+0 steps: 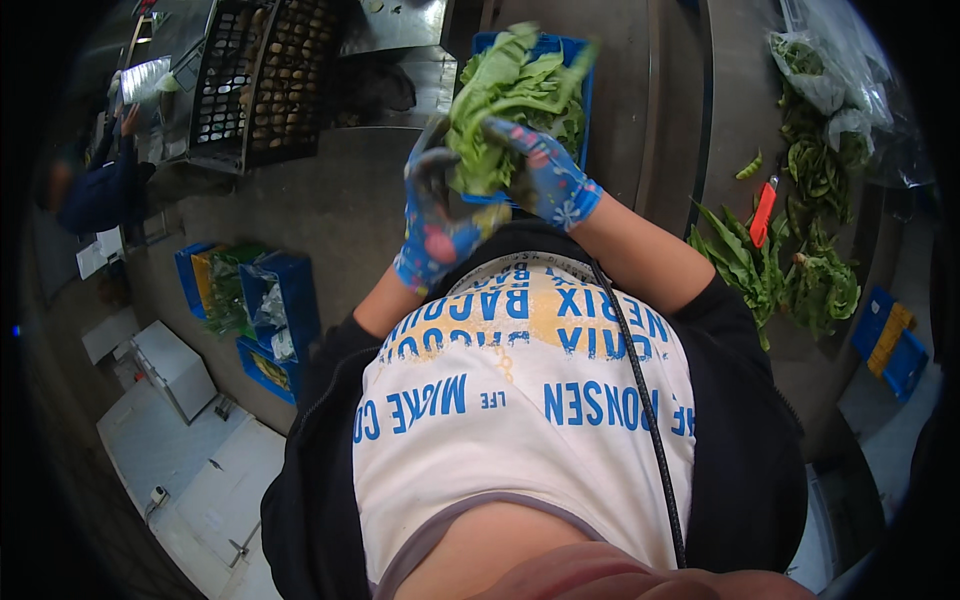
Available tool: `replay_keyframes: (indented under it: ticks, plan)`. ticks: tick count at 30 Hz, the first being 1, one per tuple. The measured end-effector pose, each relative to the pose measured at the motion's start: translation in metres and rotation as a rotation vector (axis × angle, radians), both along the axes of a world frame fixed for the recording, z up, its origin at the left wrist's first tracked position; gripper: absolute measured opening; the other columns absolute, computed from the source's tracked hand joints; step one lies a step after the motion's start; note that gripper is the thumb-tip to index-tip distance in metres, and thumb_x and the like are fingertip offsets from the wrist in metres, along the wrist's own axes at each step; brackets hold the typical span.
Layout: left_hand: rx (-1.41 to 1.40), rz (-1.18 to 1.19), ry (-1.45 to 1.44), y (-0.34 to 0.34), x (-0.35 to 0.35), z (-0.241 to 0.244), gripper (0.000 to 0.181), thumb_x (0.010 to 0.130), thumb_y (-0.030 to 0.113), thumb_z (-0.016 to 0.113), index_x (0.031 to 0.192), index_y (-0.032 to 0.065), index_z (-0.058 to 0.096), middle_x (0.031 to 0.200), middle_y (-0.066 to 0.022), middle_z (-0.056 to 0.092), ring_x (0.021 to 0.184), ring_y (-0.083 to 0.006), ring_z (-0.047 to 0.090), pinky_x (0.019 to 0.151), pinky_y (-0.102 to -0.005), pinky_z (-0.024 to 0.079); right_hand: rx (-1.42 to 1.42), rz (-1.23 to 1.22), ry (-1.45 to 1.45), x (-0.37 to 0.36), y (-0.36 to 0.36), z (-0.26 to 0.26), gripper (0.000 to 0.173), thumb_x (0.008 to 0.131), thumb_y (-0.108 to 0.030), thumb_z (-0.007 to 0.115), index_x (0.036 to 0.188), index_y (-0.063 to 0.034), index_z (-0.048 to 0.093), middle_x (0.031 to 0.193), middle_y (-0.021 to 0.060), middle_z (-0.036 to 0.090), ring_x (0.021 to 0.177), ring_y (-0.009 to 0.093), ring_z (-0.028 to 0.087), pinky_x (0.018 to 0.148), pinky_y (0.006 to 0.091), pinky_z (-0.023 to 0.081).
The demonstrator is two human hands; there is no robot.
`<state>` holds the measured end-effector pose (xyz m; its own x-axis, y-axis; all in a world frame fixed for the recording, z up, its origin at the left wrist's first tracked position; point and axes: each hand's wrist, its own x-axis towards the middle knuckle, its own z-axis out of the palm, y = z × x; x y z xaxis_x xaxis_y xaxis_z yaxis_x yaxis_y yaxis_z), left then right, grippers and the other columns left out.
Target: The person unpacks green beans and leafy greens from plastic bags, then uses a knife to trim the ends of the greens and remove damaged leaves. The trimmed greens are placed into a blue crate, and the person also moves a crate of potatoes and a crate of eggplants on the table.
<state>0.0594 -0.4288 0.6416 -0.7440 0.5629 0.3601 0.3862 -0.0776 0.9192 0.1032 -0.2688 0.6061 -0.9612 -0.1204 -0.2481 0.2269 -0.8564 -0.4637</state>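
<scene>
A bunch of leafy green lettuce (487, 135), its upper leaves blurred, is held over a blue plastic crate (589, 97). My right hand (547, 169), in a blue patterned glove with a dark palm, is closed around the bunch's right side. In a matching glove, my left hand (435, 217) is cupped at the lower left of the bunch. Its fingers touch the leaves, while a gap shows between thumb and fingers. More greens (566, 112) lie in the crate beneath, partly hidden by the held bunch.
Right, a grey surface bears a knife with a red handle (763, 214), leafy stalks (739, 255), loose leaves (817, 172) and clear plastic bags (847, 75). Left are a black slatted crate (285, 82), stacked blue crates (292, 300) and another person (105, 187). A metal table (397, 30) stands ahead.
</scene>
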Motion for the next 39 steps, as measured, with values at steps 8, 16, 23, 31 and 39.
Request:
replay_keyframes:
  ticks: [8,16,23,31,39]
  plan:
    - [-0.023,-0.228,-1.102,-0.021,0.013,0.013,0.062,0.079,0.008,0.072,0.134,0.007,0.044,0.129,-0.0113,0.053,0.117,-0.0225,0.052,0.1,-0.0369,0.044,0.32,0.026,0.121,0.033,-0.006,-0.007,0.053,0.095,-0.012,0.056,0.14,-0.0001,0.033,0.133,0.0146,0.049,0.122,0.02,0.05,0.098,0.0328,0.045]
    - [-0.136,-0.214,-1.073,-0.04,0.006,0.014,0.045,0.077,0.004,0.073,0.118,-0.002,0.058,0.11,-0.0105,0.065,0.097,-0.0177,0.063,0.087,-0.0293,0.051,0.259,0.04,0.221,0.043,0.012,-0.019,0.056,0.09,-0.012,0.064,0.139,-0.0049,0.037,0.131,0.0144,0.05,0.114,0.024,0.054,0.094,0.0328,0.048]
    - [-0.31,-0.163,-0.817,-0.063,0.0,0.007,0.046,0.076,0.006,0.076,0.119,-0.0002,0.06,0.11,-0.0081,0.067,0.098,-0.0154,0.063,0.087,-0.0281,0.05,0.176,-0.225,0.227,0.063,0.065,0.033,0.066,0.083,0.002,0.065,0.141,-0.0076,0.034,0.136,0.0159,0.044,0.115,0.027,0.055,0.095,0.0384,0.05]
    - [-0.396,-0.201,-0.672,-0.083,-0.005,0.003,0.049,0.078,0.008,0.076,0.123,-0.0003,0.057,0.113,-0.0079,0.065,0.102,-0.015,0.06,0.09,-0.0292,0.048,0.75,-0.67,0.424,0.064,0.124,0.071,0.059,0.081,-0.001,0.068,0.134,-0.0062,0.044,0.126,0.01,0.048,0.103,0.02,0.06,0.084,0.0292,0.055]
    - [-0.515,-0.303,-0.551,-0.081,-0.012,0.017,0.054,0.075,0.003,0.076,0.125,0.0007,0.056,0.115,-0.0083,0.065,0.105,-0.0151,0.06,0.093,-0.0304,0.047,2.194,0.011,0.861,0.012,0.132,0.197,0.024,0.09,-0.019,0.06,0.11,-0.0047,0.061,0.112,0.0072,0.061,0.098,0.018,0.062,0.082,0.0287,0.05]
